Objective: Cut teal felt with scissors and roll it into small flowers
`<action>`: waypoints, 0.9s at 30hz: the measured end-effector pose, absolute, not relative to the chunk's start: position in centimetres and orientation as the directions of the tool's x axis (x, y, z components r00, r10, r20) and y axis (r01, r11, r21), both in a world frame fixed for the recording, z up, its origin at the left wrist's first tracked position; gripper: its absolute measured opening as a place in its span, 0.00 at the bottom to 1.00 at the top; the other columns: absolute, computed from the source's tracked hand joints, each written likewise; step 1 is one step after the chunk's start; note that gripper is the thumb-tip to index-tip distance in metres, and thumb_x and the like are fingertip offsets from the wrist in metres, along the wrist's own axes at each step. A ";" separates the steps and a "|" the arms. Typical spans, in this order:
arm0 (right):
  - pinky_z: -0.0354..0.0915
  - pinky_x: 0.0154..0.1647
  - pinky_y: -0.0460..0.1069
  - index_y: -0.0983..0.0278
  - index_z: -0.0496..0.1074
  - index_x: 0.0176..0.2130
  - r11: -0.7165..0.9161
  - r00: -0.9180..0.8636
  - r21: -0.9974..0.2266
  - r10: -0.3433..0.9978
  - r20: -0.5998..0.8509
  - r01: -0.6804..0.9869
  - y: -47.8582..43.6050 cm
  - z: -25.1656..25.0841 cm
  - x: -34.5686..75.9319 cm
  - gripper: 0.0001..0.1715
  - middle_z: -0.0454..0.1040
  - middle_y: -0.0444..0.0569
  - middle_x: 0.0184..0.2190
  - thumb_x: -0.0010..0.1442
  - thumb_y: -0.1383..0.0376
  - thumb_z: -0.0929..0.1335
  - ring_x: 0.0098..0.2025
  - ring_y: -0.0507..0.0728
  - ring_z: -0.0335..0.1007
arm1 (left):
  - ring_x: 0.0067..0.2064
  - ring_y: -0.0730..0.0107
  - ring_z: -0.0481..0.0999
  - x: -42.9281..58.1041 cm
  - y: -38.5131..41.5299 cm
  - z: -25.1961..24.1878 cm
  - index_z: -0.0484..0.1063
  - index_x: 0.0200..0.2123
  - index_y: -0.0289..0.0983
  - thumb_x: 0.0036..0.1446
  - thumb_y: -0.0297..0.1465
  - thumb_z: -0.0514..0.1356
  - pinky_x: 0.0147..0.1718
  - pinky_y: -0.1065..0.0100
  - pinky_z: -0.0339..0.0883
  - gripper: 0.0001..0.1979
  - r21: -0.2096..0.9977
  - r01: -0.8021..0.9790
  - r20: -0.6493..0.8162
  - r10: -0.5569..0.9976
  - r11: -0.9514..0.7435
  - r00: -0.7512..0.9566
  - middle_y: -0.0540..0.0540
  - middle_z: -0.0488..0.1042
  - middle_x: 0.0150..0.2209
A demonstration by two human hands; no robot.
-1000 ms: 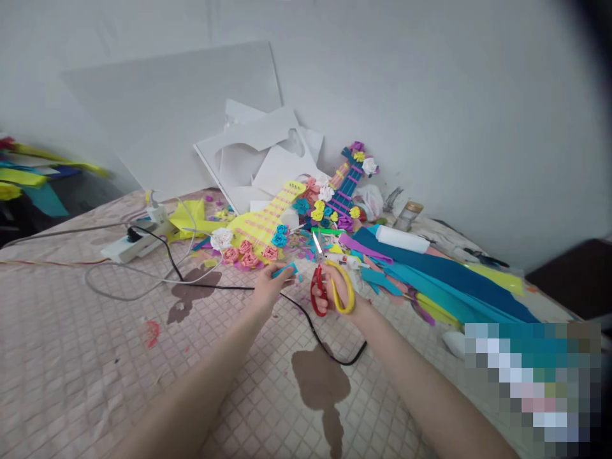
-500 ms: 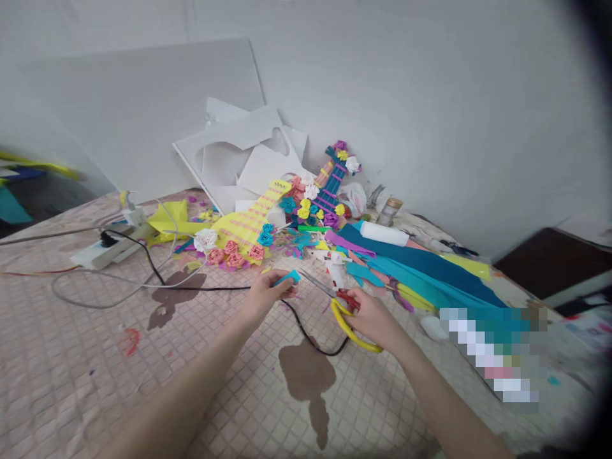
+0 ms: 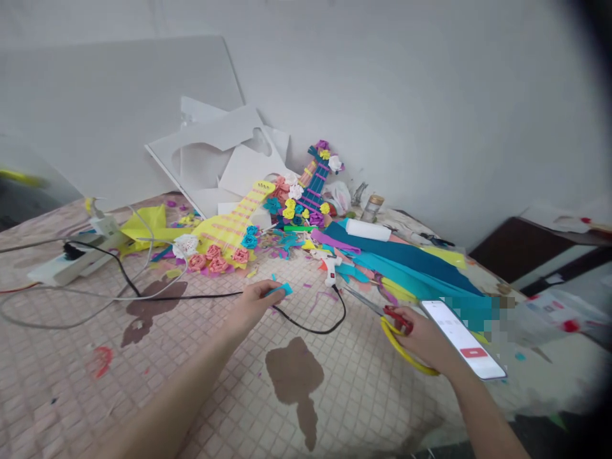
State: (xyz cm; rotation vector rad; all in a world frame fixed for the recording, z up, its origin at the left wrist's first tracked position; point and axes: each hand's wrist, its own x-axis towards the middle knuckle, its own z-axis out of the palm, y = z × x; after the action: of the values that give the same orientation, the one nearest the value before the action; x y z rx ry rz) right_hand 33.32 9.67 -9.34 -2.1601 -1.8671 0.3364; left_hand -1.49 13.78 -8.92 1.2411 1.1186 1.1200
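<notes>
Pinched in my left hand (image 3: 258,298) is a small piece of bright blue paper (image 3: 282,292), held above the table near a black cord. My right hand (image 3: 423,335) grips scissors (image 3: 401,338) with red and yellow handles. Their blades point up and left, apart from the blue paper. Between and beyond my hands lies a white glue gun (image 3: 331,271) with its black cord (image 3: 310,329) looping toward me. A lit phone (image 3: 461,341) is beside my right hand.
Yellow (image 3: 227,233) and dark blue (image 3: 318,185) guitar shapes with paper flowers stand at the back. Cut white boards (image 3: 205,140) lean on the wall. A power strip (image 3: 71,258) sits left; coloured paper sheets (image 3: 406,255) lie right, near a white roll (image 3: 367,230).
My right hand has carried the scissors right and toward me, away from the blue paper. My left hand keeps the paper, slightly lower. The view has turned a little to the right.
</notes>
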 end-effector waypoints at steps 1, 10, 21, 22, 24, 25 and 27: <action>0.62 0.31 0.51 0.61 0.70 0.41 -0.153 0.159 -0.337 0.987 -0.010 0.929 9.6 -9.5 33.9 0.20 0.76 0.52 0.35 0.48 0.57 0.66 0.35 0.61 0.72 | 0.27 0.70 0.67 -1.5 13.8 -8.9 0.75 0.27 0.36 0.44 0.37 0.64 0.28 0.71 0.60 0.09 1.000 -0.011 -0.015 0.992 0.017 0.121 0.50 0.71 0.23; 0.62 0.39 0.53 0.65 0.74 0.40 -0.111 0.117 -0.115 0.992 0.046 0.987 9.2 -8.8 35.1 0.21 0.76 0.56 0.37 0.49 0.56 0.65 0.40 0.66 0.71 | 0.29 0.72 0.68 -1.3 13.9 -9.0 0.74 0.28 0.35 0.44 0.38 0.63 0.30 0.71 0.61 0.12 0.999 0.014 -0.039 0.987 0.037 0.153 0.50 0.71 0.25; 0.59 0.27 0.47 0.66 0.73 0.21 -0.006 0.033 -0.327 0.997 0.077 0.945 20.0 -7.1 23.1 0.25 0.74 0.53 0.20 0.57 0.53 0.60 0.27 0.58 0.71 | 0.26 0.73 0.67 -1.5 14.3 -9.5 0.72 0.28 0.34 0.43 0.38 0.62 0.28 0.71 0.61 0.12 1.000 0.000 -0.024 0.988 0.025 0.155 0.50 0.70 0.23; 0.58 0.25 0.46 0.66 0.72 0.19 -0.014 0.033 -0.323 0.998 0.053 0.946 21.0 -7.7 22.5 0.24 0.73 0.53 0.18 0.56 0.54 0.62 0.26 0.57 0.70 | 0.26 0.73 0.67 -1.6 14.4 -9.5 0.72 0.28 0.34 0.43 0.37 0.63 0.28 0.71 0.61 0.12 1.000 -0.003 -0.019 0.988 0.019 0.150 0.50 0.70 0.23; 0.57 0.23 0.46 0.66 0.71 0.19 -0.036 0.047 -0.317 0.999 0.027 0.948 22.3 -8.7 21.8 0.20 0.70 0.51 0.15 0.53 0.56 0.65 0.23 0.56 0.69 | 0.26 0.74 0.67 -1.8 14.5 -9.6 0.72 0.27 0.34 0.43 0.37 0.63 0.28 0.71 0.61 0.11 1.000 -0.012 -0.004 0.990 0.006 0.141 0.50 0.70 0.23; 0.56 0.22 0.46 0.66 0.71 0.19 -0.044 0.053 -0.315 0.998 0.021 0.948 22.7 -9.0 21.7 0.19 0.69 0.50 0.13 0.53 0.56 0.65 0.22 0.56 0.68 | 0.26 0.74 0.67 -1.9 14.6 -9.7 0.72 0.27 0.34 0.44 0.37 0.62 0.28 0.71 0.61 0.11 1.000 -0.017 0.003 0.991 -0.001 0.137 0.50 0.70 0.23; 0.55 0.22 0.46 0.66 0.70 0.18 -0.044 0.057 -0.313 0.998 0.032 0.949 22.8 -9.4 21.7 0.18 0.68 0.49 0.13 0.51 0.57 0.66 0.21 0.56 0.68 | 0.27 0.74 0.68 -2.0 14.8 -9.9 0.72 0.27 0.34 0.45 0.37 0.62 0.29 0.72 0.61 0.11 0.999 -0.029 0.019 0.991 -0.016 0.135 0.50 0.70 0.24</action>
State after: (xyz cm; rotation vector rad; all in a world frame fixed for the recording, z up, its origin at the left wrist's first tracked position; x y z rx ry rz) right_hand 21.73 22.84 -9.38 -2.0851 -1.9788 0.2839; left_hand -1.97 14.76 -9.85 1.2631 1.0804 1.1338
